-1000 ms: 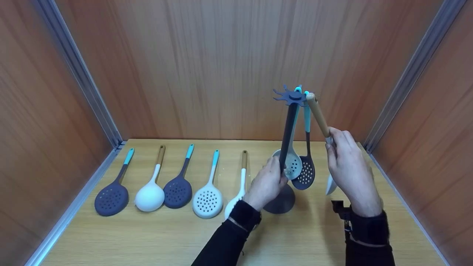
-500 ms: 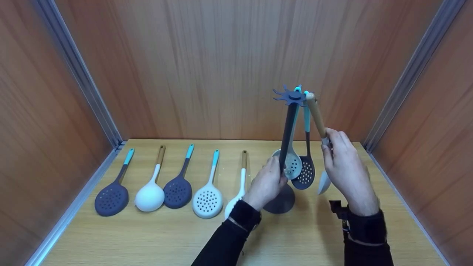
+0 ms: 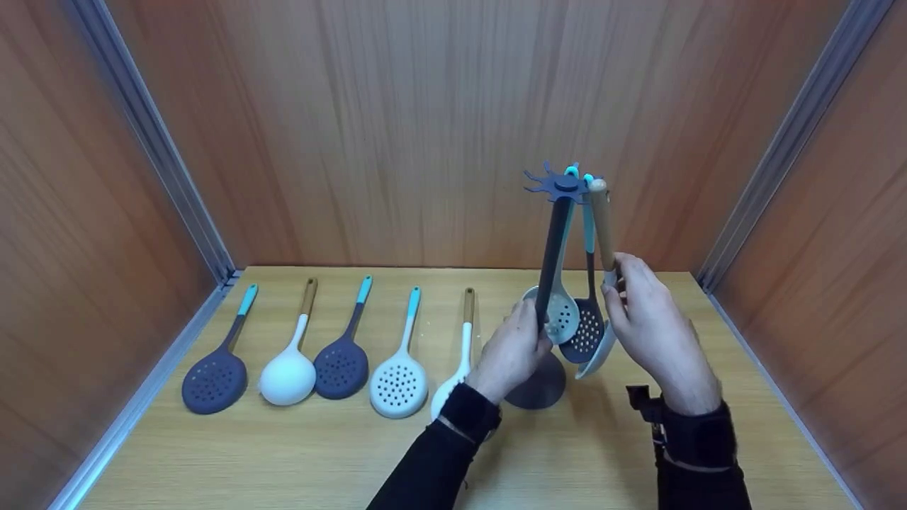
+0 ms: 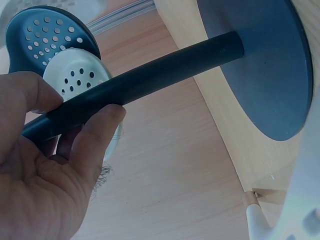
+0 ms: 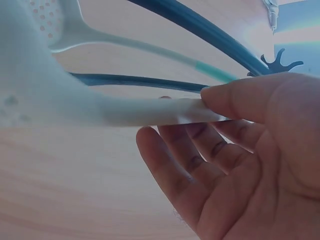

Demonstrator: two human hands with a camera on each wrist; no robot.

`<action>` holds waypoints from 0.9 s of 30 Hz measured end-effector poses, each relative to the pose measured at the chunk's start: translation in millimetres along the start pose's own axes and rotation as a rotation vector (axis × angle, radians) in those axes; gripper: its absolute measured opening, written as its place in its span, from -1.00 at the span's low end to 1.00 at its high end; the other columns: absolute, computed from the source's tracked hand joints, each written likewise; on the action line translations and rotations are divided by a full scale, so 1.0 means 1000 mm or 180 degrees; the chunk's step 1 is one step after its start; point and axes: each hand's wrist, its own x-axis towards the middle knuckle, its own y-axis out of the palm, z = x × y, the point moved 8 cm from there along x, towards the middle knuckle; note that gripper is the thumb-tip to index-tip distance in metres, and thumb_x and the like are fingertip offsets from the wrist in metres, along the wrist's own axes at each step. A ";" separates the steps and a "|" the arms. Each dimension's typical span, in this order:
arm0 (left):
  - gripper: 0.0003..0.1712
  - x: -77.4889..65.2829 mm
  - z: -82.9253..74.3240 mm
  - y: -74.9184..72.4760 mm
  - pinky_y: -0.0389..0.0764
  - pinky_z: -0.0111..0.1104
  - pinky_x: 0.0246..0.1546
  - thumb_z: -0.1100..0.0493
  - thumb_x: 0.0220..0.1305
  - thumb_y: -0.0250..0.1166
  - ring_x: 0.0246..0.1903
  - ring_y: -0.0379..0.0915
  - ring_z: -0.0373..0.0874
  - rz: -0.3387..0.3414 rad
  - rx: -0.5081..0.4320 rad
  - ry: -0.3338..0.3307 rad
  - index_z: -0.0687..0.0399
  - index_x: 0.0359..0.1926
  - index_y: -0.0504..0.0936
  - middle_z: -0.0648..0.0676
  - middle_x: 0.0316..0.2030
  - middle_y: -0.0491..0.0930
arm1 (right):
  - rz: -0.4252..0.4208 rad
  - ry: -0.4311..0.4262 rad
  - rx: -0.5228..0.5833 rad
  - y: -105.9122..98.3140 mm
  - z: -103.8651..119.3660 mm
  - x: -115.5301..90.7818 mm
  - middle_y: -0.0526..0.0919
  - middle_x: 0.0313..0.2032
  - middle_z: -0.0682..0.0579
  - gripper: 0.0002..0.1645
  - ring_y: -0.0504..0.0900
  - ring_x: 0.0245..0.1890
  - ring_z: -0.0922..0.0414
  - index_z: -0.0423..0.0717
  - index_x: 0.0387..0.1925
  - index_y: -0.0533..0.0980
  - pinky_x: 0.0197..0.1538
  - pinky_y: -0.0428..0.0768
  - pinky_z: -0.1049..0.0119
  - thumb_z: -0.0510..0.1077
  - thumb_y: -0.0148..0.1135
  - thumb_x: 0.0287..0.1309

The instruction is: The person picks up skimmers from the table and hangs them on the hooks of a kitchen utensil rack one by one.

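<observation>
My left hand grips the dark pole of a utensil stand; its round base rests on the table and a ring of hooks tops it. On the stand hang a pale slotted spoon with a turquoise handle and a dark slotted spoon. My right hand pinches a white slotted spoon by its neck, below the wooden handle. That handle's top meets the hook ring's right side; whether a hook passes through it, I cannot tell.
To the left, a row lies on the table: a dark skimmer, a white ladle, another dark skimmer, a white skimmer and a white wooden-handled utensil, partly behind my left wrist. Wooden panels enclose the table.
My right hand has moved left and slightly down, swinging the white slotted spoon's head toward the stand, so its handle is now nearly upright. The left hand and stand have stayed put.
</observation>
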 end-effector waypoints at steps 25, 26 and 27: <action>-0.51 -0.001 0.001 -0.001 0.84 -0.27 0.11 0.18 0.58 0.39 0.09 0.73 -0.10 -0.0055 0.0112 0.0002 0.06 0.39 0.44 0.05 0.15 0.64 | -0.0121 -0.0017 -0.0038 -0.002 0.003 -0.003 0.65 0.24 -0.31 -0.42 0.74 0.25 -0.27 -0.33 0.56 0.34 0.26 0.79 -0.31 -0.21 0.18 0.69; -0.51 -0.001 0.001 0.000 0.84 -0.27 0.12 0.18 0.58 0.39 0.09 0.73 -0.09 -0.0043 0.0110 -0.0011 0.06 0.40 0.44 0.05 0.15 0.65 | -0.0114 -0.0001 -0.0039 -0.002 0.003 -0.003 0.65 0.25 -0.31 -0.42 0.73 0.25 -0.27 -0.32 0.57 0.34 0.27 0.79 -0.31 -0.21 0.18 0.69; -0.51 -0.001 0.001 0.000 0.84 -0.27 0.12 0.18 0.59 0.39 0.09 0.73 -0.10 -0.0028 0.0104 -0.0028 0.05 0.40 0.45 0.05 0.15 0.64 | -0.0111 0.0008 -0.0041 -0.003 0.003 -0.003 0.64 0.25 -0.31 -0.41 0.73 0.26 -0.27 -0.31 0.57 0.34 0.27 0.78 -0.31 -0.21 0.18 0.69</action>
